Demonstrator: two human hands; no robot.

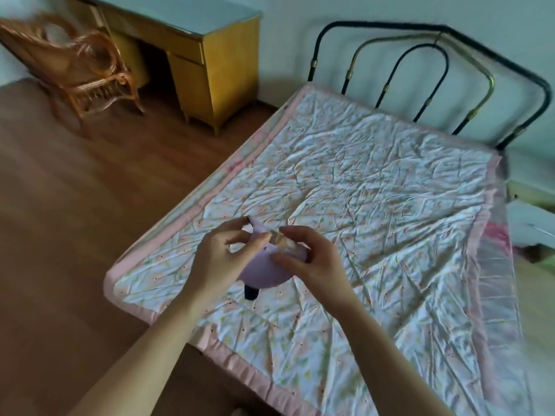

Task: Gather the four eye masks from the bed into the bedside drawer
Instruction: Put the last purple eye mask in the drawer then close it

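Observation:
Both hands hold a bundle of eye masks above the near left part of the bed (375, 181). A lilac eye mask (265, 273) faces me, with a pale peach one (283, 240) at the top edge and a dark blue piece (251, 291) hanging below. My left hand (220, 256) pinches the bundle's upper left side. My right hand (309, 259) grips its right side, thumb on the lilac fabric. I cannot tell how many masks are in the bundle. No mask lies loose on the quilt.
The bed carries a crumpled floral quilt with a pink border and a metal headboard (420, 73). A yellow wooden desk with drawers (207, 64) stands at the far left, beside a rattan chair (81, 67). Wooden floor (75, 205) lies left of the bed.

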